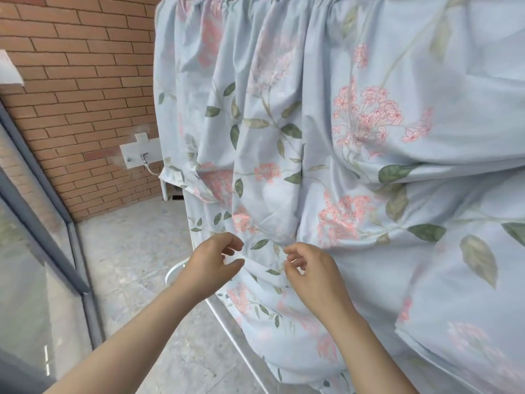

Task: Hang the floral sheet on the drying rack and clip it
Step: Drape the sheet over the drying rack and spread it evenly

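Note:
The pale blue floral sheet (326, 143) hangs bunched in folds over the top of the drying rack, reaching nearly to the floor. Only a white leg of the rack (227, 322) and a curved white foot show below the cloth; the top rail is hidden under the gathered edge. My left hand (216, 263) and my right hand (309, 274) hover side by side at the lower part of the sheet, fingers loosely curled, fingertips right at a fold. Whether they pinch the cloth is unclear. No clip is visible.
A red brick wall (85, 81) stands behind on the left, with a small tap on a white plate (142, 157). A glass railing with a grey frame (56, 223) runs along the left side. The floor (136, 251) is speckled grey stone.

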Tool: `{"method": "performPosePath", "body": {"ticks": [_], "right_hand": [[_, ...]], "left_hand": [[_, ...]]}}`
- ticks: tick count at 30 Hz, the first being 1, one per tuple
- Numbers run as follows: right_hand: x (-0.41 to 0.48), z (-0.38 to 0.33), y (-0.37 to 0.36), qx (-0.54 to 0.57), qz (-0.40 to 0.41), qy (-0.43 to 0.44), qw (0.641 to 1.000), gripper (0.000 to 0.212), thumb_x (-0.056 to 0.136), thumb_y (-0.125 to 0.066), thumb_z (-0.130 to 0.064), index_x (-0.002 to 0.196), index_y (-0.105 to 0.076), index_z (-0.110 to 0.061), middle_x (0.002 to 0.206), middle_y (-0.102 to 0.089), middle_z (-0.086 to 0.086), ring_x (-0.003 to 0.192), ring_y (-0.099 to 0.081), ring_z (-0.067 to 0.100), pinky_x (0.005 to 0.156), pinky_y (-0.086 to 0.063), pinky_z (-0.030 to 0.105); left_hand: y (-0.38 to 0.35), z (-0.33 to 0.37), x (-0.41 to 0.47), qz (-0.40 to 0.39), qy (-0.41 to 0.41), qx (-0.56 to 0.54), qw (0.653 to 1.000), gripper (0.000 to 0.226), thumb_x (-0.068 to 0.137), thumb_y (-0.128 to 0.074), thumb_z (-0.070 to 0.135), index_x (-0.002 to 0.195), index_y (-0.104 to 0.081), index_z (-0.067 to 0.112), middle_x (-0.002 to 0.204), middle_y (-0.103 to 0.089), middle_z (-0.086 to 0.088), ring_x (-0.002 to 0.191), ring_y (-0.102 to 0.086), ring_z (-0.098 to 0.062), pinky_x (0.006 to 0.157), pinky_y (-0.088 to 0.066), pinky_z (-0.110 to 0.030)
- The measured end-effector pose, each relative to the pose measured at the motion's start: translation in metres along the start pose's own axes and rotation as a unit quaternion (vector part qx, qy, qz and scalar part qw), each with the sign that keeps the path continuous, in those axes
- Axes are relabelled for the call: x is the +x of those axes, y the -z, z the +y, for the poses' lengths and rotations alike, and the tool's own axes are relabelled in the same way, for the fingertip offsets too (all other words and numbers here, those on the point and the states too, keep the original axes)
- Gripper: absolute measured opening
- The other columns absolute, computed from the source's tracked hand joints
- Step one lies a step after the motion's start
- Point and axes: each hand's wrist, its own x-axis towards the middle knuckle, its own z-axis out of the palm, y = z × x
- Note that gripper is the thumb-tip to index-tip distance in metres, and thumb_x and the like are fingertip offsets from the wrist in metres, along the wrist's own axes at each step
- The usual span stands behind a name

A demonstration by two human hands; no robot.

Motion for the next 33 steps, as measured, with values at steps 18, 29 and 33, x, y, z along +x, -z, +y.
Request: {"method": "performPosePath", "body": {"ticks": [18,29,33], "right_hand": [[0.029,0.001,-0.049,0.005,0.078,-0.151,0.985,0.024,0.087,-0.061,-0.012,0.108,-0.066,-0.02,0.091,-0.065,-0.014,0.086,-0.061,0.003,0.083,-0.052,0.029],[0.035,0.0,-0.069,-0.012,0.05,-0.176,0.983,0.025,0.087,-0.059,-0.011,0.108,-0.066,-0.021,0.09,-0.065,-0.013,0.087,-0.062,0.003,0.083,-0.053,0.028],[0.035,0.002,-0.07,-0.02,0.041,-0.174,0.984,0.025,0.086,-0.059,-0.012,0.108,-0.066,-0.022,0.089,-0.064,-0.014,0.085,-0.061,0.002,0.082,-0.053,0.028]], "left_hand": [[-0.035,-0.102,0.115,-0.067,-0.309,0.288,0.904,0.083,0.042,-0.091,0.036,0.114,-0.058,0.013,0.117,-0.054,-0.012,0.105,-0.048,-0.032,0.092,-0.044,-0.044],[-0.066,-0.129,0.133,-0.001,-0.353,0.282,0.892,0.066,0.046,-0.086,0.026,0.106,-0.062,0.009,0.114,-0.053,-0.012,0.101,-0.048,-0.033,0.098,-0.034,-0.05],[-0.073,-0.135,0.137,0.03,-0.375,0.252,0.892,0.045,0.055,-0.078,0.014,0.098,-0.065,0.009,0.111,-0.053,-0.009,0.097,-0.049,-0.031,0.097,-0.037,-0.05]]}}
